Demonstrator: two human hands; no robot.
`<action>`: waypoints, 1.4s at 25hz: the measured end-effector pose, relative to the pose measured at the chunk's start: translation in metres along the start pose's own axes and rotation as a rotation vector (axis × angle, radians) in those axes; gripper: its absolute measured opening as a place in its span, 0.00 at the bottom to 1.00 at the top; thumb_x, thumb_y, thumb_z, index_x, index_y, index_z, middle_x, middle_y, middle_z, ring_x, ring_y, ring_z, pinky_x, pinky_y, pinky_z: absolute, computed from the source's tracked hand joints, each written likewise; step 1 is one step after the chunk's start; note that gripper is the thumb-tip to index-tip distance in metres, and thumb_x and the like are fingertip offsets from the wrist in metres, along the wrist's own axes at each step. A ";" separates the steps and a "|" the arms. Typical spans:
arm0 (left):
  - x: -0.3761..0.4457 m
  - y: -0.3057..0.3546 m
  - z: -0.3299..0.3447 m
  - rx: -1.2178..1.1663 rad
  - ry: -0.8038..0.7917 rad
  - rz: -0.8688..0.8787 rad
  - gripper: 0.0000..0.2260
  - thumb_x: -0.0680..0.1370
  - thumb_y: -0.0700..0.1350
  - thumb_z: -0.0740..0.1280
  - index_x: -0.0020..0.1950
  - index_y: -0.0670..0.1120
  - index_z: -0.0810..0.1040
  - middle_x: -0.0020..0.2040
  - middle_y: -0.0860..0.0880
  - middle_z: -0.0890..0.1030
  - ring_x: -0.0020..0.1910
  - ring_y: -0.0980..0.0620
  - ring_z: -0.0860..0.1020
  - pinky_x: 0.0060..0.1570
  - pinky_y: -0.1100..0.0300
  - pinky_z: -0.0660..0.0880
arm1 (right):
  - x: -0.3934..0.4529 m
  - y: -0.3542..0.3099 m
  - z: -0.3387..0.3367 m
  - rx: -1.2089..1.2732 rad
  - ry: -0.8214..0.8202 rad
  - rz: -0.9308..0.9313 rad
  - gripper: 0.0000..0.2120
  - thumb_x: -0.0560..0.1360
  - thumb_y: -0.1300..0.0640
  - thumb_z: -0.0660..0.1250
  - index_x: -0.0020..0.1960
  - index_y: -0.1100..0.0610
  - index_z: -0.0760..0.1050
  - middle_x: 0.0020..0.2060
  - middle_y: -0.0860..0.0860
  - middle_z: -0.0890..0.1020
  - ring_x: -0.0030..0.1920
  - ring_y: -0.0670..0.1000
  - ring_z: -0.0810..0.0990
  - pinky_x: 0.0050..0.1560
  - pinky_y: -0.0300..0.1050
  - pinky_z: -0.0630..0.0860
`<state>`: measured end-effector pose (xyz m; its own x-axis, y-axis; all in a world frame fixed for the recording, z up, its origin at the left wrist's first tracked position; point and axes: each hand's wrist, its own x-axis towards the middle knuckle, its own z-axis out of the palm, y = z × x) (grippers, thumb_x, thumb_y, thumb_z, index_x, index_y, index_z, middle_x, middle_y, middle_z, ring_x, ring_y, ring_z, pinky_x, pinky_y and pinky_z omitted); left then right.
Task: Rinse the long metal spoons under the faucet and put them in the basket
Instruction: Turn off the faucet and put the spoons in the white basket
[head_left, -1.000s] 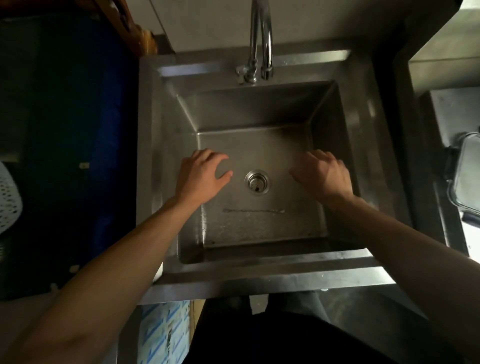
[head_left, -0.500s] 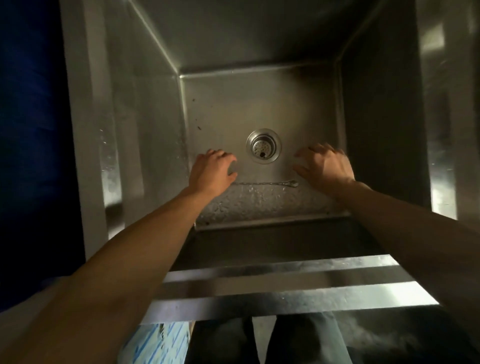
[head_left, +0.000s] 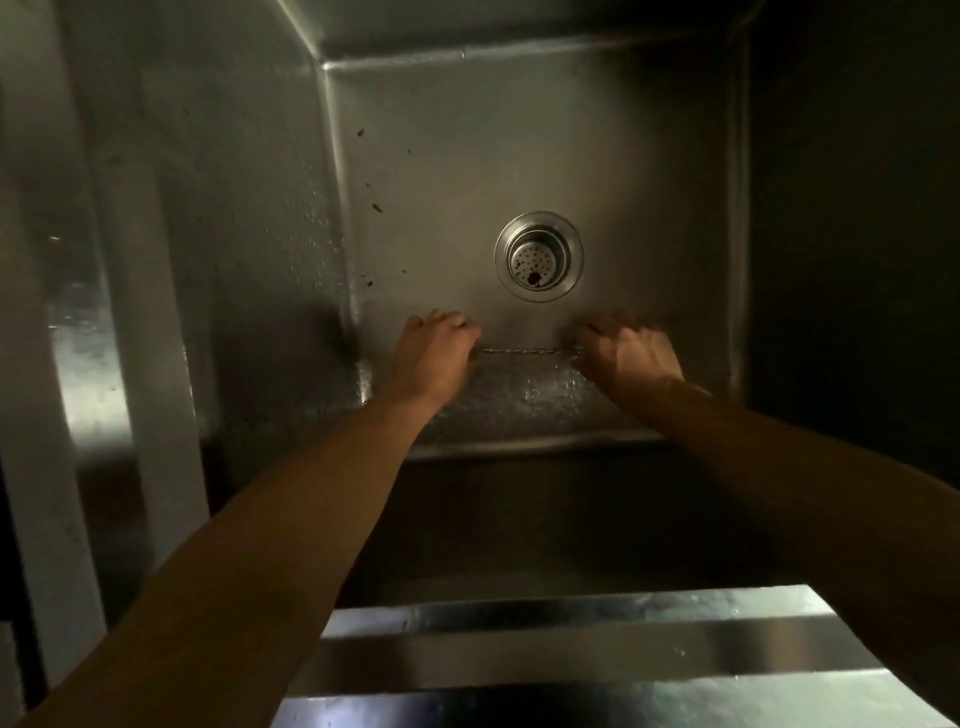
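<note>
One long thin metal spoon (head_left: 524, 351) lies crosswise on the wet floor of the steel sink (head_left: 249, 218), just in front of the drain. My left hand (head_left: 436, 348) is at its left end with fingers curled down onto it. My right hand (head_left: 626, 351) is at the right end, fingers curled over the tip, which they hide. Only the twisted middle of the handle shows between the hands. Neither a faucet nor a basket is in view.
The round drain strainer (head_left: 538, 255) sits just behind the spoon. Dark specks dot the sink's left wall. The sink's shiny front rim (head_left: 571, 649) runs below my forearms. The right side of the view is dark.
My head has leaned further into the sink, and the faucet has left the view. Both hands have dropped from above the sink floor onto the two ends of the spoon.
</note>
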<state>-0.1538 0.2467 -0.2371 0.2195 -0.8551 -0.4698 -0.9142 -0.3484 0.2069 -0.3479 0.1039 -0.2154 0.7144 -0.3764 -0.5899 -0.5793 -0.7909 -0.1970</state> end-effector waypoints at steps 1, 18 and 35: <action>0.002 0.001 0.003 0.016 0.007 0.002 0.08 0.75 0.46 0.67 0.54 0.51 0.78 0.53 0.50 0.79 0.53 0.48 0.75 0.53 0.50 0.70 | 0.002 0.000 0.003 -0.007 0.008 0.003 0.17 0.79 0.49 0.60 0.66 0.52 0.71 0.65 0.54 0.74 0.63 0.58 0.72 0.56 0.53 0.71; 0.012 0.004 0.001 0.201 0.074 0.179 0.09 0.72 0.42 0.67 0.52 0.45 0.78 0.51 0.47 0.79 0.53 0.47 0.75 0.50 0.54 0.68 | 0.024 0.004 0.005 -0.199 0.044 -0.143 0.18 0.75 0.56 0.65 0.64 0.54 0.70 0.61 0.54 0.76 0.62 0.56 0.73 0.56 0.51 0.69; -0.058 -0.001 -0.276 0.241 0.625 0.178 0.02 0.70 0.45 0.69 0.41 0.48 0.77 0.39 0.50 0.77 0.42 0.47 0.77 0.42 0.52 0.70 | -0.070 -0.034 -0.259 -0.155 0.792 -0.197 0.06 0.69 0.60 0.73 0.46 0.56 0.81 0.37 0.55 0.80 0.39 0.61 0.78 0.38 0.52 0.73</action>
<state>-0.0718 0.1900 0.0268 0.1479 -0.9774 0.1513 -0.9888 -0.1489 0.0044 -0.2766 0.0324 0.0361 0.8954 -0.4068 0.1810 -0.3958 -0.9134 -0.0948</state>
